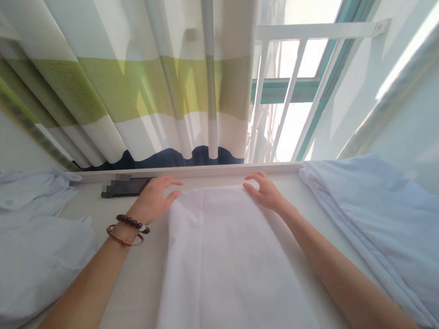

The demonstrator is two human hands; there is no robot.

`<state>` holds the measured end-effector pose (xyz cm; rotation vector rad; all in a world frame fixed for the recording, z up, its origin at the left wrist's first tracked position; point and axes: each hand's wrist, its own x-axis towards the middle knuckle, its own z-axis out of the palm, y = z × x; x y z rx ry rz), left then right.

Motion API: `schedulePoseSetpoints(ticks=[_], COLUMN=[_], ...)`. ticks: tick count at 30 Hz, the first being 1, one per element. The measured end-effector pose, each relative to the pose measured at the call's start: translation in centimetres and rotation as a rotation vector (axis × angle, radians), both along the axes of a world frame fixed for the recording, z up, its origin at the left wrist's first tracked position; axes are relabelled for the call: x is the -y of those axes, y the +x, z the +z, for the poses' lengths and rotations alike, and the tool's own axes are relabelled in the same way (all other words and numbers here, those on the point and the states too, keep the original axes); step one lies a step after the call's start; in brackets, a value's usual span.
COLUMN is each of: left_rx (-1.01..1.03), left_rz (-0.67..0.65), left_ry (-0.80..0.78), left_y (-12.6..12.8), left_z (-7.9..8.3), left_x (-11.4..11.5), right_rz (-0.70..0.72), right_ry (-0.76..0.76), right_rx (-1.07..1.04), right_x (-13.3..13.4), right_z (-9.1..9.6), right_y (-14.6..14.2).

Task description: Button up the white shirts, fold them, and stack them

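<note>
A white folded cloth (228, 255) lies lengthwise on the pale tabletop (139, 284) in front of me. My left hand (155, 197), with bead bracelets on the wrist, rests at the cloth's far left corner, fingers curled against its edge. My right hand (265, 190) sits on the far right corner, thumb and fingers pinching the fabric edge. Both arms reach forward along the two sides of the cloth.
A dark phone (125, 186) lies by the far table edge, just left of my left hand. White garments are piled at the left (23, 231) and the right (388, 221). A striped curtain (146, 79) and a barred window (296, 89) stand behind the table.
</note>
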<state>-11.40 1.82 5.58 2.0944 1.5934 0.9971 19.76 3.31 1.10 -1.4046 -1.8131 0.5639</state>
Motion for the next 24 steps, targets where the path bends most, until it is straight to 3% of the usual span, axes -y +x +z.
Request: schedulePoseSetpoints(ticks=[2, 5, 9, 11, 17, 20, 22, 24], left_rx=[-0.163, -0.373, -0.547, -0.583, -0.615, -0.65, -0.677, -0.682], left_rz=[-0.043, -0.079, -0.002, 0.025, 0.161, 0.194, 0.125, -0.029], left_ry=[0.045, 0.029, -0.008, -0.024, -0.064, -0.018, 0.057, 0.086], left_y=[2.0, 4.4, 4.6, 3.9, 3.6, 4.4, 5.2, 6.2], left_z=[0.5, -1.5, -5.8, -7.0, -6.6, -6.0, -5.7, -5.8], left_x=[1.0, 2.2, 3.1, 3.2, 3.2, 4.7, 6.3, 7.6], right_rz=[0.032, 0.06, 0.076, 0.073, -0.035, -0.071, -0.077, -0.078], right_ry=[0.011, -0.037, -0.102, -0.134, -0.167, -0.15, -0.147, -0.149], right_rx=[0.262, 0.504, 0.597, 0.592, 0.536, 0.527, 0.536, 0.561], right_x=[1.3, 3.5, 5.1, 5.1, 4.5, 4.6, 4.4, 3.6], right_z=[1.6, 2.3, -0.2, -1.5, -2.2, -2.4, -2.5, -2.5], right_y=[-1.1, -3.2, -4.6, -4.4, -3.7, -3.9, -3.8, -3.5])
